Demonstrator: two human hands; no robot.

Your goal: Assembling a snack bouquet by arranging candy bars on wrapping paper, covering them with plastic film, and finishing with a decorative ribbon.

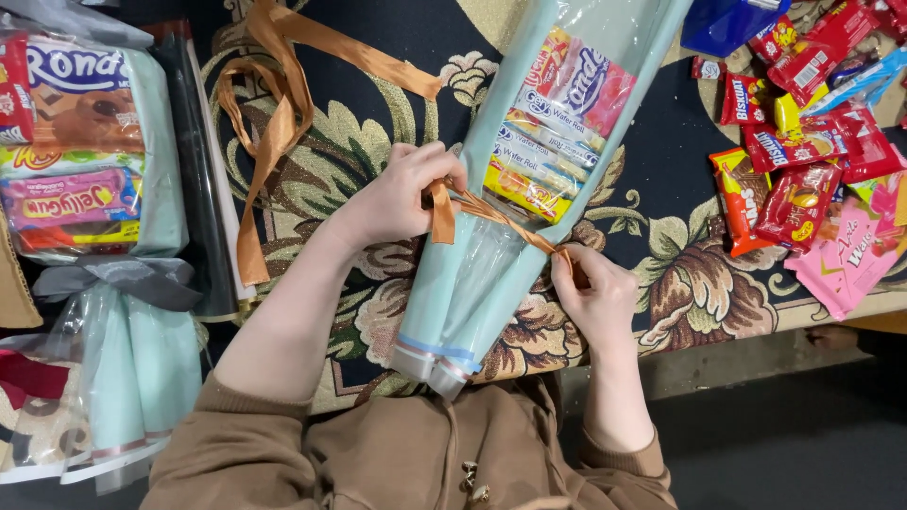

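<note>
Orange satin ribbon (491, 212) crosses the narrow waist of a pale green wrapped snack bouquet (529, 170). The bouquet lies on a patterned carpet (368, 142), long axis running from its taped stem near the person's chest up and away to the right, where the packets fan out. The ribbon runs across that axis, slanting down to the right.

Left hand (402, 194) sits on the left flank of the wrap, fingers curled, pinching a folded ribbon end. Right hand (595, 293) is on the lower right flank, thumb and forefinger pinching the other end. Both touch the wrap; neither is nearer.

A loose ribbon length (274, 113) trails up left. A finished bouquet (94, 189) lies far left; loose snack packets (803, 142) lie right.
</note>
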